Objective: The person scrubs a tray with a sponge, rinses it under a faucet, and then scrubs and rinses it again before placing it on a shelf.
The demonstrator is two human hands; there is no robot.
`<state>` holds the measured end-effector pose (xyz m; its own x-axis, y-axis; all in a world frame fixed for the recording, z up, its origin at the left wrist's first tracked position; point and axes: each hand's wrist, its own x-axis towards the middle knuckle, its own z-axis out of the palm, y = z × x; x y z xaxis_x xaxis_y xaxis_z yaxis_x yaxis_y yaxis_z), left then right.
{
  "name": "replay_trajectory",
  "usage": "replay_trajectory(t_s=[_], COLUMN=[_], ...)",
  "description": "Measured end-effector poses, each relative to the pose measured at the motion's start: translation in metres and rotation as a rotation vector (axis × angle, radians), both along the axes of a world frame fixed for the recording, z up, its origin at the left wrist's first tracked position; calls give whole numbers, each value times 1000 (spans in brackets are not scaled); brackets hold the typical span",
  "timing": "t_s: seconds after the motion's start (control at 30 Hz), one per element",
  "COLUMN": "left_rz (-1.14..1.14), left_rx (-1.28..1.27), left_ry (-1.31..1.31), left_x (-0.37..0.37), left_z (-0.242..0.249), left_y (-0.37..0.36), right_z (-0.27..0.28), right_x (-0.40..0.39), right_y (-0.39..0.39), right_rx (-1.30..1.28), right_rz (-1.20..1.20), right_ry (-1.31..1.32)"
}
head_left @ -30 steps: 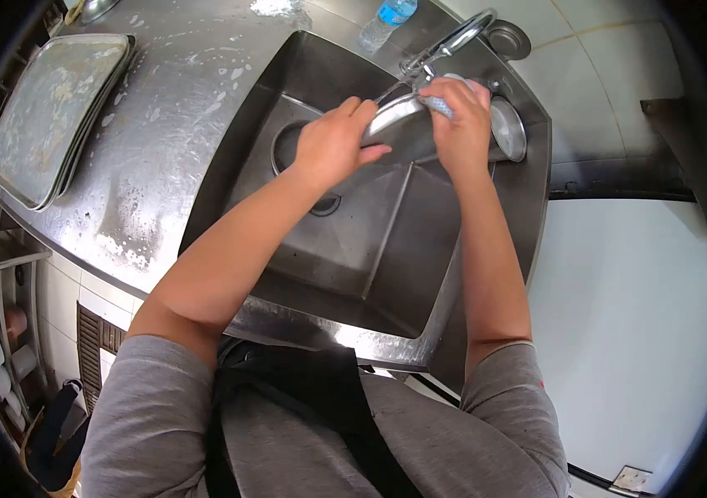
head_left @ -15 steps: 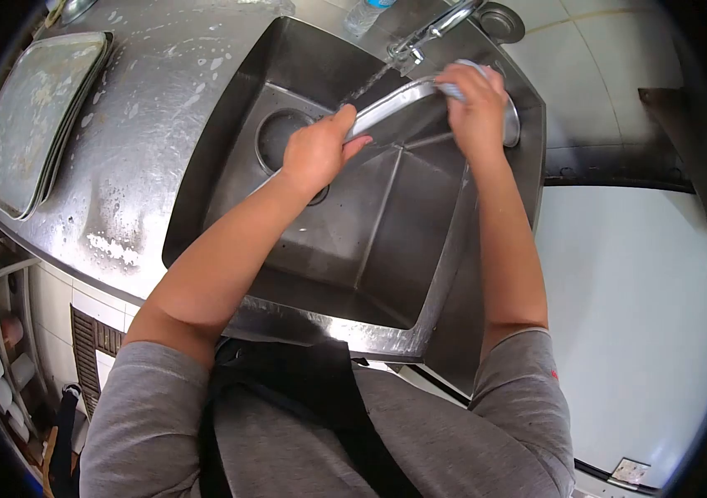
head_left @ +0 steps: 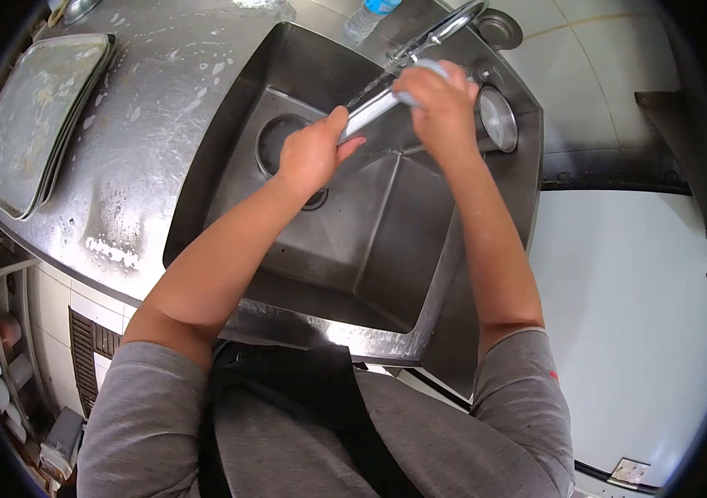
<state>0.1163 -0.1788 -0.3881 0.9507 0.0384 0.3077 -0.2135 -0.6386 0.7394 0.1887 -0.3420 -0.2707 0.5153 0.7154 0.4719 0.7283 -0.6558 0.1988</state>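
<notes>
Over the steel sink (head_left: 329, 249), my left hand (head_left: 312, 153) grips a long, shiny metal piece (head_left: 372, 112), thumb on top. The piece slants up toward the tap, and most of its lower end is hidden by my hand and forearm. My right hand (head_left: 441, 104) has its fingers wrapped round a grey-white cloth or pad (head_left: 430, 70), pressed on the upper end of the piece. A thin stream of water runs from the tap (head_left: 428, 40) behind the metal piece.
Stacked trays (head_left: 34, 124) lie on the wet steel counter (head_left: 150, 124) at left. A plastic bottle (head_left: 366, 21) stands behind the sink. A metal pot (head_left: 497, 120) sits at the sink's right edge, near a small round dish (head_left: 499, 29). A white surface (head_left: 627, 315) lies at right.
My right hand with the cloth has moved left along the metal piece, closer to my left hand. The pot at the right now shows more fully. My left hand has barely shifted.
</notes>
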Motion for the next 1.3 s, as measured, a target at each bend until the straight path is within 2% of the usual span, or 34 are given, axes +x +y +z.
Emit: replay_trajectory(t_s=[0.07,0.1,0.13,0.23,0.27,0.33,0.37,0.47,0.53,0.63,0.7,0.73,0.8,0.83,0.87,0.93,0.97,1.0,1.07,1.1,1.13,1.2,1.23,1.27,1.3], left_rz=[2,7,13,13,3,-2,-15,-38,-33,-33,-40,-31,-18,-7,2,0,2,4,22,26,39,43,44,42,43], left_rx=[7,6,10,0,-12,18,27,21,16,17,11,17,23,25,25,16,1,0,9,12,11,15,25,31,29], left_ry=[1,-5,12,34,37,-31,26,44,48,68,78,84,96,82,65,65,65,59,81,79,74,78,68,60,56], left_x=[3,4,6,8,9,16,21,34,36,32,33,33,32,31,32,29,29,31,29,29,29,25,25,24,26], left_z=[2,3,3,2,3,-1,3,-1,-1,2,4,4,0,-1,-1,-2,-1,0,0,-1,-2,-4,-3,-3,-3], left_y=[3,3,5,9,13,9,7,8,12,13,11,12,14,16,18,18,17,19,21,23,27,29,28,28,28], right_z=[-4,1,-2,-5,-6,-15,-21,-25,-29,-38,-45,-39,-33,-22,-24,-32,-38,-36,-42,-32,-26,-21,-28,-40,-38], right_x=[33,35,36,9,15,32,41,44,27,45,63,55,31,23,29,56,67,66,57,41,36,26,48,61,66], right_y=[-21,-19,-13,15,14,-5,-12,-5,12,-8,-28,-16,14,23,18,-6,-19,-14,-1,15,25,33,18,5,2], right_rx=[378,460,460,181,189,362,525,523,274,368,703,704,311,233,238,536,674,673,627,512,519,339,510,510,660], right_rz=[-63,-168,-160,-139,-129,-98,-205,-233,-139,-213,-388,-389,-185,-133,-136,-200,-357,-353,-273,-146,-138,-165,-85,-87,-217], right_ry=[260,357,352,13,5,59,164,145,3,18,343,339,-51,-68,-69,92,330,326,150,67,66,-9,69,67,254])
